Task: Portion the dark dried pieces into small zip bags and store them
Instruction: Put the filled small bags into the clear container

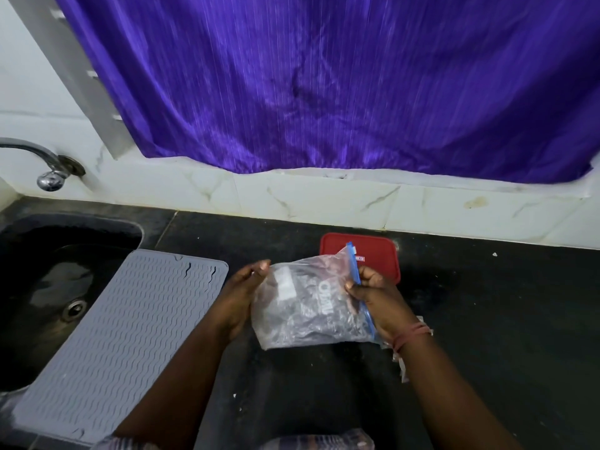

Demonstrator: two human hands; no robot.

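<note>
Countertop (487,303), black speckled stone, is the reference for everything below. Grey ribbed silicone mat (123,319) lies on it at left, overlapping the edge of the dark sink (48,254). Red rectangular plastic lid (383,254) sits flat at the back, near the wall tiles.

Clear zip bag (308,306) holding the dark dried pieces is held just above the counter, in front of the red lid and partly covering it in view. Long axis runs left-right, bottom at left, blue zip strip (358,280) at right and tilted.

Left hand (240,297): fingers straight, flat against the bag's bottom end, supporting it. Right hand (380,300): thumb and fingers pinch the zip strip.

So the seal is at the right hand's fingertips; likely next move is running the pinch along the strip. Can't tell if it's sealed yet.
</note>
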